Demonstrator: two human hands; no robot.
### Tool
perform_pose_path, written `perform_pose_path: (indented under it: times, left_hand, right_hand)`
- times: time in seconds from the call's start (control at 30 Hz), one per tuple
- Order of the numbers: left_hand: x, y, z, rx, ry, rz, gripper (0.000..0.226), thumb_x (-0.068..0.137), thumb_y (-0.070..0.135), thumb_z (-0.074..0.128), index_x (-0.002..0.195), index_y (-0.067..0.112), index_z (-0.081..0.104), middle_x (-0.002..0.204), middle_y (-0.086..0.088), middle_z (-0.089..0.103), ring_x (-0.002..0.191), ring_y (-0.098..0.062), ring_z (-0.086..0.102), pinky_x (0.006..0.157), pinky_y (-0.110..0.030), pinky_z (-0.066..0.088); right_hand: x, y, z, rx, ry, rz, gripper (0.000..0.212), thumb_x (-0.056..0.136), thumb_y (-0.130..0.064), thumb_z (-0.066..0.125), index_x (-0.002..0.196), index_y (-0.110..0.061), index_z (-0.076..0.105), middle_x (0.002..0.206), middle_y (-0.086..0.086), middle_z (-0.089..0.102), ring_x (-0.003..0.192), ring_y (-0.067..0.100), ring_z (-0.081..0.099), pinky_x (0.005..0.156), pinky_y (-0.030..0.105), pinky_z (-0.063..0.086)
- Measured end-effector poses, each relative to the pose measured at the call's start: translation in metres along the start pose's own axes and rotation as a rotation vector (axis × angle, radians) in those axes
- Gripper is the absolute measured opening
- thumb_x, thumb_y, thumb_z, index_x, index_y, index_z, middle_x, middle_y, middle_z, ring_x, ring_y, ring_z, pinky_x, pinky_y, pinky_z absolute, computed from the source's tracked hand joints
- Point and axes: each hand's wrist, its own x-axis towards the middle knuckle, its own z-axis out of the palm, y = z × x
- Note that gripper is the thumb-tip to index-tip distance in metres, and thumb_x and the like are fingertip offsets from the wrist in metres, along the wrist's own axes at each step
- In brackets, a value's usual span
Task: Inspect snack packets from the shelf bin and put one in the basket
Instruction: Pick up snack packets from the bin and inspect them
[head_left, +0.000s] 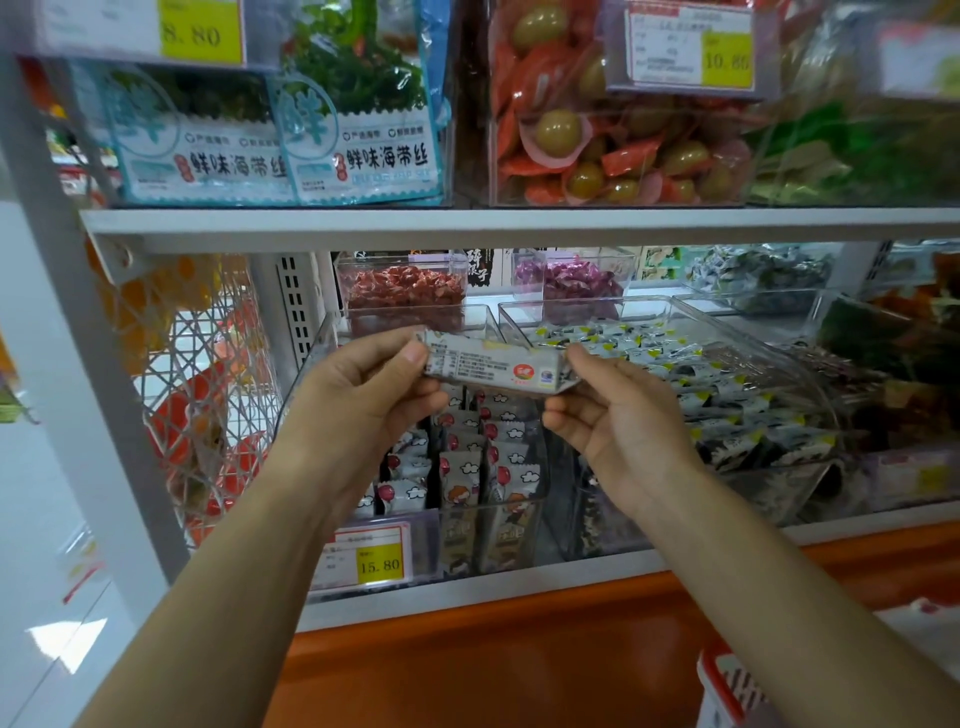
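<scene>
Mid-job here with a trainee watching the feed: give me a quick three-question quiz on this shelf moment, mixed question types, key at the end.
1. True or false: the snack packet is gripped at its ends by both the left hand and the right hand.
2. Multiple choice: the yellow price tag on the front of the clear bin below the hands reads A) 8.80 B) 10.80 C) 15.80.
3. Fill in: the red basket shows at the bottom ______ corner of the view.

Key: 1 true; 2 C; 3 right.
</scene>
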Motion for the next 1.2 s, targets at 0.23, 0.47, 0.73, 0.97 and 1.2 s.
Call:
perform_pose_path:
  times: [0.23,0.47,0.73,0.97,1.2]
  left_hand:
    - [0.002,0.000,-0.002,-0.057,0.038,-0.054,0.012,0.087,0.010,0.057,0.088,0.005,0.068,0.080,-0.008,0.070,0.062,-0.010,0.064,0.063,-0.022,0.056]
    - [0.001,-0.001,-0.002,-0.042,0.059,-0.203,0.029,0.088,0.031,0.057,0.102,0.007,0.063,0.094,-0.007,0.067,0.074,-0.021,0.071,0.063,-0.026,0.058]
    - [0.000,-0.003,-0.004,-0.029,0.040,-0.127,0.014,0.090,0.002,0.051,0.090,0.011,0.062,0.089,-0.008,0.066,0.072,-0.011,0.070,0.063,-0.019,0.055]
    - [0.001,-0.003,-0.004,-0.043,-0.070,-0.046,0.034,0.081,-0.010,0.054,0.107,0.012,0.060,0.082,-0.006,0.070,0.077,-0.016,0.069,0.070,-0.020,0.056]
    - [-0.003,0.000,-0.002,0.215,-0.187,0.046,0.052,0.077,-0.011,0.059,0.117,0.021,0.058,0.110,0.002,0.068,0.096,-0.016,0.065,0.077,-0.022,0.051]
  right_hand:
    - [0.000,0.002,-0.005,0.011,-0.021,0.006,0.014,0.088,-0.014,0.060,0.077,-0.006,0.061,0.057,0.005,0.065,0.046,0.011,0.060,0.042,0.019,0.049]
    - [0.000,0.004,-0.004,-0.342,-0.101,-0.269,0.009,0.087,-0.002,0.059,0.082,-0.008,0.061,0.083,0.006,0.067,0.060,0.010,0.064,0.054,0.022,0.055]
    - [0.003,0.010,-0.001,-0.425,-0.093,-0.298,0.032,0.086,0.001,0.060,0.108,-0.021,0.064,0.105,-0.005,0.066,0.101,0.013,0.064,0.087,0.030,0.054]
    - [0.000,0.015,0.000,-0.415,-0.145,-0.275,0.012,0.085,-0.016,0.065,0.095,-0.023,0.067,0.092,-0.001,0.068,0.085,0.010,0.068,0.075,0.024,0.057]
    - [0.002,0.015,0.002,-0.340,-0.060,-0.168,0.018,0.082,-0.010,0.065,0.065,-0.012,0.064,0.064,-0.007,0.068,0.067,0.008,0.068,0.068,0.031,0.059]
